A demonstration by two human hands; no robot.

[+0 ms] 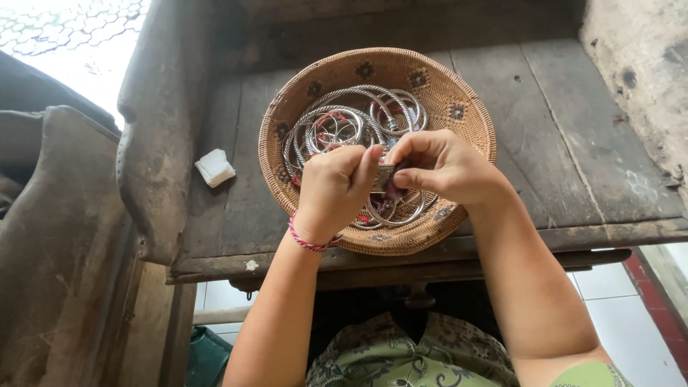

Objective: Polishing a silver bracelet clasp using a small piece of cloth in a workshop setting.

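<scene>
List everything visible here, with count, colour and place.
woven basket: one, tan with dark flower marks, middle of the table
metal bangles: many, silver, piled in the basket
small metal piece: one, silver-grey, pinched between both hands
wooden table: one, dark and worn, under the basket
white block: one, white, table's left side
string bracelet: one, pink-red, left wrist
left hand: above the basket
right hand: above the basket
</scene>
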